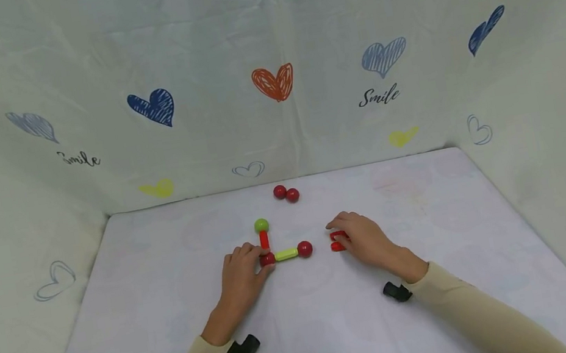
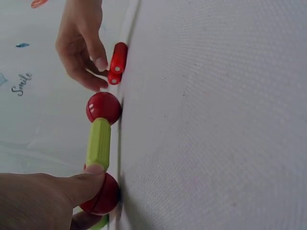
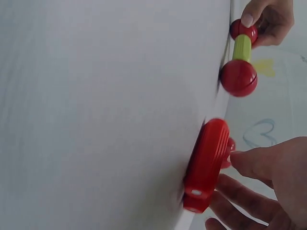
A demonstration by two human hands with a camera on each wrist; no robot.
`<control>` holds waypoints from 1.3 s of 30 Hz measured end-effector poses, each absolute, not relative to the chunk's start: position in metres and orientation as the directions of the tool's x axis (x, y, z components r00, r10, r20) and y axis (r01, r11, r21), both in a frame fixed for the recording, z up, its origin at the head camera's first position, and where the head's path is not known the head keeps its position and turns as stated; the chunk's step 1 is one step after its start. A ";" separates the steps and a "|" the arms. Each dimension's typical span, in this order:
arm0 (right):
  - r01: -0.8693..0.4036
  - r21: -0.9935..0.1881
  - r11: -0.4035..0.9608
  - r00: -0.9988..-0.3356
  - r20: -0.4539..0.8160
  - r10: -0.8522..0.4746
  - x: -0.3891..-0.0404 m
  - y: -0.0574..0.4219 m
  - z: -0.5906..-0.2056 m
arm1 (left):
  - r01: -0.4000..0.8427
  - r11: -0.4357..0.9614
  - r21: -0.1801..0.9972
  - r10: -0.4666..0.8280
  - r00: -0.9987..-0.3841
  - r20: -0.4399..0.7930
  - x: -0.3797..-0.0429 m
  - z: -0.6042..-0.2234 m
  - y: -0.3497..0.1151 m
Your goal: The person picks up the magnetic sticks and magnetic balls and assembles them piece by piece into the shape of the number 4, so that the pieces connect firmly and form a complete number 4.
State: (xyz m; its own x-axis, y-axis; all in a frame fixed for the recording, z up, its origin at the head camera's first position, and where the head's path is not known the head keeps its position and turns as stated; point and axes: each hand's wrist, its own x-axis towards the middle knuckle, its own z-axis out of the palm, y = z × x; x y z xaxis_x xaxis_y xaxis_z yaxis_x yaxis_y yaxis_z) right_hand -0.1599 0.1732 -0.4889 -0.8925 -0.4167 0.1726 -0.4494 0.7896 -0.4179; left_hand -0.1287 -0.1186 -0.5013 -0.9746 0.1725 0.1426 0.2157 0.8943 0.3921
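Note:
My left hand (image 1: 240,277) pinches a red ball (image 2: 108,196) between thumb and fingers at the corner of an L-shaped build on the table. From that ball a yellow-green rod (image 1: 287,254) runs right to another red ball (image 1: 304,249). A red rod (image 1: 264,239) leads away from the corner to a green ball (image 1: 261,225). To the right, two loose red rods (image 3: 206,155) lie side by side. My right hand (image 1: 368,242) is over them, thumb and fingers apart and loosely bent, the thumb close beside the rods.
Two loose red balls (image 1: 292,195) lie side by side near the table's back edge. The table (image 1: 161,251) has a pale cover, and a white curtain with printed hearts (image 1: 274,83) hangs behind it and at both sides. A dark wrist device (image 1: 243,349) sits at each sleeve.

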 end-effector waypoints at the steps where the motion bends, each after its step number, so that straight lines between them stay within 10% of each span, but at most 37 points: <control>1: -0.447 -0.418 0.791 -0.894 0.165 -0.417 -0.161 0.176 -0.489 | 0.213 0.894 0.394 0.170 -0.975 0.141 -0.129 -0.501 -0.119; 25: -0.459 -0.500 0.734 -0.866 0.066 -0.496 -0.182 0.180 -0.487 | 0.198 0.893 0.403 0.156 -0.979 0.134 -0.128 -0.499 -0.116; 39: -0.322 -0.772 0.547 -0.906 0.084 -0.415 -0.186 0.148 -0.490 | 0.212 0.881 0.423 0.165 -0.976 0.145 -0.126 -0.499 -0.118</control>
State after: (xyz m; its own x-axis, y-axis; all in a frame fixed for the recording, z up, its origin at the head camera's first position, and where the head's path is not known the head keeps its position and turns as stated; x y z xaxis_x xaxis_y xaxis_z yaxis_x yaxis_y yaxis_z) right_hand -0.1858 0.1482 -0.4903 -0.9059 -0.4150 0.0839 -0.3223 0.5473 -0.7724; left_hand -0.1263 -0.1184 -0.4986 -0.9755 0.1654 0.1448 0.2122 0.8807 0.4234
